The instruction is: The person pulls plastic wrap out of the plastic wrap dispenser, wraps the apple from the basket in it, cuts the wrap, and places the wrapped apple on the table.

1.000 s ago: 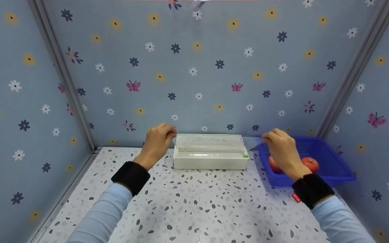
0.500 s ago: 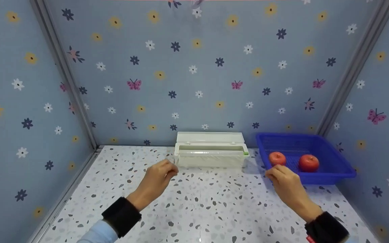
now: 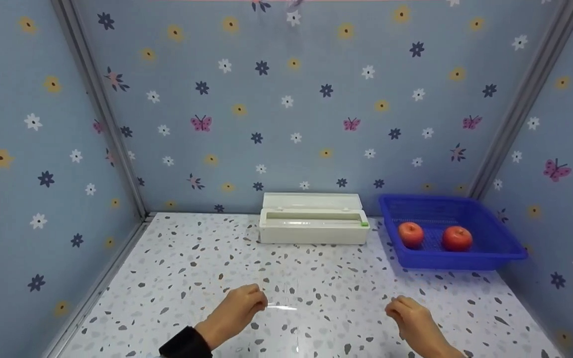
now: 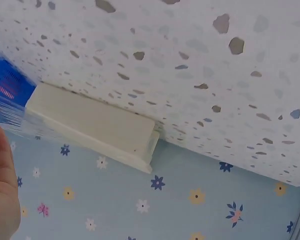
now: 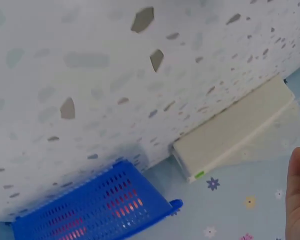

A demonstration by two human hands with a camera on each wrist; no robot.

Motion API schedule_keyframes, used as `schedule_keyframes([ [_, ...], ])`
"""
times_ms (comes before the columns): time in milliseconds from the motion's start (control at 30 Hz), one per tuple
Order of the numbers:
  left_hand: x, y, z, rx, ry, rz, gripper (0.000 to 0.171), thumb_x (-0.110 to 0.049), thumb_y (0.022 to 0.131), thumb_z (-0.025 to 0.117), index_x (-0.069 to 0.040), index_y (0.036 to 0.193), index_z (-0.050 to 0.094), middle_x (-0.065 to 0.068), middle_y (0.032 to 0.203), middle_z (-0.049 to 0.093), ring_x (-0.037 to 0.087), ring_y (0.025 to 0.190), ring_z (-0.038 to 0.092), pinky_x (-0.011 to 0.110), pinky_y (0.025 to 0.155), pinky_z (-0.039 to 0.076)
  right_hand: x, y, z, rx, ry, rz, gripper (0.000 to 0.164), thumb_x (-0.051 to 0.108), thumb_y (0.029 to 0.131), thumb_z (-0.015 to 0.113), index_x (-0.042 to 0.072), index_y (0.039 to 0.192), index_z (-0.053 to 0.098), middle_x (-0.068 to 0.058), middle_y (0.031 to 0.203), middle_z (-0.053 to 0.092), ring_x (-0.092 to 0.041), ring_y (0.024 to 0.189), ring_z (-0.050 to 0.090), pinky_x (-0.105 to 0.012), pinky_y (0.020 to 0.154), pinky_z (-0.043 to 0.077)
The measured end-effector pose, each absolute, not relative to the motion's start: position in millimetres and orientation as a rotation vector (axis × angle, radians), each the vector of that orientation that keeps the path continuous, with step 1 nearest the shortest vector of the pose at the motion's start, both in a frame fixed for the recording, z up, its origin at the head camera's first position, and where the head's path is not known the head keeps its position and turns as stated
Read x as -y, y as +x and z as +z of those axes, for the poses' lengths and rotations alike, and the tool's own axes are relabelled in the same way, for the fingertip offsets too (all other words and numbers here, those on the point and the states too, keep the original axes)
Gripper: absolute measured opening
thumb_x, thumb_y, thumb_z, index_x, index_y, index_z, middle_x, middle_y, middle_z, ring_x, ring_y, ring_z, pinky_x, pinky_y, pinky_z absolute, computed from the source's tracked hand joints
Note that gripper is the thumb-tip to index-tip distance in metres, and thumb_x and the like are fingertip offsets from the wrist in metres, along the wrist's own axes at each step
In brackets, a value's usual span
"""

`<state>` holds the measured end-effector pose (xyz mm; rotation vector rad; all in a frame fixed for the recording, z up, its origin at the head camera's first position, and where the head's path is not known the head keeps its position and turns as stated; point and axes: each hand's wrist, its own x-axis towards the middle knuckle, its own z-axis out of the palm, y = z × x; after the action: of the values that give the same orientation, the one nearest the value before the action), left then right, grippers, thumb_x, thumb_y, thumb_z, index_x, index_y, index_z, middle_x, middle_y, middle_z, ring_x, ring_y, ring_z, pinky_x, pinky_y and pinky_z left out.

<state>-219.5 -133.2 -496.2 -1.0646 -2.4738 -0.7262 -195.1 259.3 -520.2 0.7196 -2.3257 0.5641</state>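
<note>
A sheet of clear cling film [image 3: 282,307] stretches from the white cling film box [image 3: 314,236] toward me, nearly invisible over the table in the head view. My left hand [image 3: 237,309] pinches one corner of it between thumb and fingers. On the other side my right hand [image 3: 412,323] pinches the opposite corner. Wrinkled film [image 4: 20,120] shows beside the left fingers in the left wrist view. From the box, film [image 5: 270,132] runs toward the right hand in the right wrist view. The box lid [image 3: 311,201] stands raised against the wall, and the roll inside is partly visible.
A blue plastic basket [image 3: 458,261] stands at the back right, just beside the box. It holds two red apples, a left one [image 3: 411,234] and a right one [image 3: 457,238]. Patterned walls [image 3: 286,119] enclose the speckled table [image 3: 177,268] at the back and sides.
Both hands have drawn back from the box toward me and down, pulling out a longer length of cling film. The box and basket have stayed in place.
</note>
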Motion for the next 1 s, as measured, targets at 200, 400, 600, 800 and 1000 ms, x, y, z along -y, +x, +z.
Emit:
schedule_keyframes([
  [200, 132, -218, -525, 2.616, -1.046, -0.691, 0.009, -0.003, 0.076, 0.067, -0.011, 0.077, 0.063, -0.005, 0.074, 0.056, 0.006, 0.07, 0.055, 0.015, 0.061, 0.047, -260, -193, -545, 2.49, 0.713, 0.603, 0.025, -0.007, 0.07, 0.069, 0.016, 0.074, 0.06, 0.009, 0.069, 0.053, -0.005, 0.062, 0.051, -0.018, 0.05, 0.043],
  [400, 130, -219, -553, 2.638, -1.064, -0.558, 0.006, -0.006, 0.074, 0.067, -0.01, 0.073, 0.064, -0.002, 0.074, 0.059, 0.011, 0.069, 0.056, 0.017, 0.062, 0.047, -258, -199, -567, 2.608, 0.788, 0.593, 0.017, -0.006, 0.071, 0.067, 0.009, 0.07, 0.061, 0.006, 0.068, 0.054, -0.007, 0.061, 0.051, -0.02, 0.05, 0.043],
  [600, 126, -223, -574, 2.753, -0.998, -0.547, 0.004, -0.007, 0.074, 0.066, -0.011, 0.074, 0.067, -0.002, 0.076, 0.06, 0.012, 0.071, 0.057, 0.021, 0.066, 0.049, -252, -202, -583, 2.668, 0.745, 0.458, 0.014, -0.002, 0.067, 0.072, 0.01, 0.067, 0.064, 0.004, 0.074, 0.055, -0.012, 0.065, 0.052, -0.023, 0.054, 0.046],
  [800, 126, -222, -585, 2.791, -0.929, -0.594, 0.004, -0.007, 0.073, 0.067, -0.011, 0.072, 0.068, -0.002, 0.076, 0.059, 0.012, 0.069, 0.056, 0.023, 0.065, 0.048, -247, -204, -590, 2.783, 0.664, 0.405, 0.007, 0.007, 0.072, 0.07, 0.014, 0.071, 0.068, 0.006, 0.076, 0.056, -0.011, 0.07, 0.052, -0.023, 0.058, 0.048],
  [1000, 124, -218, -587, 2.794, -0.928, -0.542, 0.006, -0.008, 0.077, 0.064, -0.01, 0.076, 0.069, -0.001, 0.078, 0.06, 0.015, 0.072, 0.057, 0.027, 0.068, 0.048, -248, -203, -587, 2.898, 0.662, 0.46, 0.007, 0.008, 0.075, 0.067, 0.014, 0.075, 0.07, 0.007, 0.073, 0.058, -0.01, 0.068, 0.053, -0.025, 0.058, 0.047],
])
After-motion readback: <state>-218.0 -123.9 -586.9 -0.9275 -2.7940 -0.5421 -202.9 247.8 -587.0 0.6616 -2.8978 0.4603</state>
